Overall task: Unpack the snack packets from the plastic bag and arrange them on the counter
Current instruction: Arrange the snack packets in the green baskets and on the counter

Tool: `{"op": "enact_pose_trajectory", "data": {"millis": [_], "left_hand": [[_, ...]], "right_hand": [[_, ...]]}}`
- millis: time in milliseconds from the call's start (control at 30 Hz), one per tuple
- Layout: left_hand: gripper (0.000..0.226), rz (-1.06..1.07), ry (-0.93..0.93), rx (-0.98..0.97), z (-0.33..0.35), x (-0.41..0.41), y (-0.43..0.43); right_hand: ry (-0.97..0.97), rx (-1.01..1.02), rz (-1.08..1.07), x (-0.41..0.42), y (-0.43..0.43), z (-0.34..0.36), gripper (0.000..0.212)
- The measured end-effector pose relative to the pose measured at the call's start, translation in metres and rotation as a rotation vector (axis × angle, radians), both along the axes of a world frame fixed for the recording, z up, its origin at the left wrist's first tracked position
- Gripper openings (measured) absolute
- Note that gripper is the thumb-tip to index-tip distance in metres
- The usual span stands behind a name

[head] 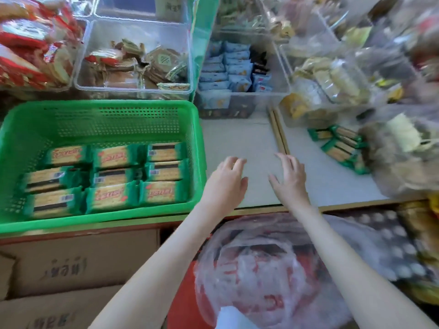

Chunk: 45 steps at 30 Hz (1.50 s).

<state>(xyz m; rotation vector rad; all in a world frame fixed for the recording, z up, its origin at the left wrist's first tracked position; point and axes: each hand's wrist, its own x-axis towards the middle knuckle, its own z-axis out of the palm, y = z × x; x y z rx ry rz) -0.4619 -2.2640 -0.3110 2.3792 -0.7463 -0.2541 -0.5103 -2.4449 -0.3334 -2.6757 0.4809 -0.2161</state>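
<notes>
Both hands reach out over the grey counter with nothing in them: the left hand has its fingers loosely curled and spread, the right hand is splayed flat, palms facing each other. Under the forearms sits the crinkly clear plastic bag, red packets showing through. To the left, a perforated green basket holds neat rows of green snack packets. More green packets lie loose at the right.
</notes>
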Motion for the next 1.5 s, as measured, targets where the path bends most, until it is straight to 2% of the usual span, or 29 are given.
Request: {"op": "enact_pose_trajectory", "data": {"millis": [267,333,433,567,700,833,900,967,1000,1067,1133,1267,1400,1500], "left_hand": [[0.057,-0.119,-0.052,0.224,-0.028,-0.023,-0.194],[0.061,-0.143,-0.072,0.292,-0.044,-0.025,-0.243],[0.064,-0.141,-0.132,0.375,-0.068,-0.024,-0.302],[0.069,-0.105,-0.195,0.473,-0.096,-0.021,-0.344],[0.08,-0.098,-0.335,0.483,-0.111,-0.019,-0.355],[0.086,-0.105,-0.405,0.472,-0.11,-0.025,-0.359],[0.085,-0.107,-0.462,0.457,-0.111,-0.024,-0.358],[0.083,-0.141,-0.481,0.504,-0.112,-0.023,-0.352],[0.085,-0.178,-0.473,0.545,-0.111,-0.022,-0.347],[0.089,-0.286,-0.406,0.625,-0.109,-0.02,-0.337],[0.083,-0.343,-0.343,0.655,-0.107,-0.021,-0.329],[0.052,-0.357,-0.451,0.483,-0.088,-0.024,-0.307],[0.05,-0.27,-0.556,0.405,-0.064,-0.023,-0.266],[0.049,-0.179,-0.596,0.36,-0.039,-0.02,-0.211]], "right_hand": [[0.251,0.018,-0.293,-0.045,-0.219,-0.035,0.063],[0.275,-0.004,-0.261,-0.043,-0.263,-0.049,0.07],[0.222,-0.072,-0.106,-0.02,-0.314,-0.074,0.081],[0.29,-0.175,-0.022,0.018,-0.348,-0.095,0.08],[0.287,-0.144,-0.039,0.032,-0.352,-0.091,0.078],[0.353,-0.054,0.044,0.03,-0.333,-0.09,0.07],[0.352,0.028,0.148,0.023,-0.32,-0.091,0.065],[0.301,0.155,0.334,0.009,-0.307,-0.094,0.051],[0.285,0.204,0.407,0.0,-0.303,-0.095,0.045],[0.257,0.236,0.478,-0.021,-0.298,-0.096,0.046],[0.206,0.203,0.502,-0.039,-0.295,-0.095,0.054],[0.148,0.106,0.519,-0.047,-0.283,-0.078,0.062],[0.102,-0.083,0.533,-0.036,-0.251,-0.048,0.06],[0.042,-0.102,0.575,-0.024,-0.199,-0.024,0.064]]}}
